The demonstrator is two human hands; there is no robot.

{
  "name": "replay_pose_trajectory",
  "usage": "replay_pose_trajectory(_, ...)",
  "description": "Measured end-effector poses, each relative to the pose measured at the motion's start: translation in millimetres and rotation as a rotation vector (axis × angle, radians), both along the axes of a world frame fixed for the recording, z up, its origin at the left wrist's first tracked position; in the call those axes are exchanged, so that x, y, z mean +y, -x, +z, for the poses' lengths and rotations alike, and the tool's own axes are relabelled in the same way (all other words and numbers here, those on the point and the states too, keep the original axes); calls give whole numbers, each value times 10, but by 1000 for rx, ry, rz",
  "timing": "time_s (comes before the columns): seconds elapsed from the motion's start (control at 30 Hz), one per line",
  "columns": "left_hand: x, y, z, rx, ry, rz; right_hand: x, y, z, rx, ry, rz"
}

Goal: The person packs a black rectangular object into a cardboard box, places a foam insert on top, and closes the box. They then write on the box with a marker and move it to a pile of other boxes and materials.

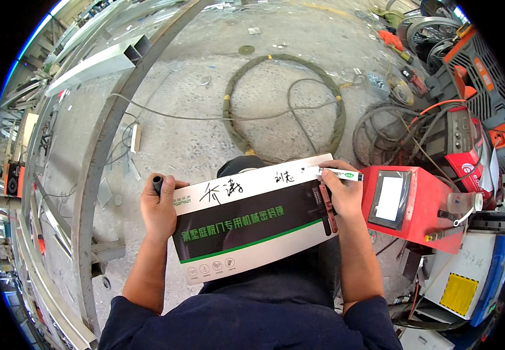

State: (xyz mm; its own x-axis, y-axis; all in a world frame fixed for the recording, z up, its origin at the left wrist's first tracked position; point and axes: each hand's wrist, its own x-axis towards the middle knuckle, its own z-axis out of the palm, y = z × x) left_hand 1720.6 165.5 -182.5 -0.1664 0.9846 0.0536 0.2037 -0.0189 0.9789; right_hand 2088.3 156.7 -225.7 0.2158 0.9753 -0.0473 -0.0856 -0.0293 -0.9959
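Note:
Across my lap lies a flat white box [252, 240] with a broad black band, green printing and a picture of a lock. Handwritten black strokes run along its upper white strip. My left hand [160, 209] is closed at the box's left end, with a short black marker cap [157, 185] standing out of its curled fingers. At the right end, my right hand [346, 195] is closed around a white marker [341, 173], and its fingers also touch the box edge. Fingers behind the box are hidden.
A red machine with a screen [413, 201] stands close to my right hand. Coiled cables [381, 134] and a red welder [465, 154] lie beyond it. A large wrapped hose ring [228, 111] rests on the floor ahead. Left runs a steel beam [98, 146].

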Motion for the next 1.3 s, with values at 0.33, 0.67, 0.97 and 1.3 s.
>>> replay_pose_trajectory(0.33, -8, -9, 24, -20, 3, 9, -5, -24, -206, -151, -70, 60)
replay_pose_trajectory(0.67, -1, -28, 45, 7, -14, -10, -12, 19, -195, -142, -59, -40)
replay_pose_trajectory(0.97, -6, -32, 47, 47, -27, -17, -43, -15, -234, -117, -85, -33)
replay_pose_trajectory(1.3, -5, -45, 46, 4, -20, -19, -47, -34, -256, -157, -85, -64)
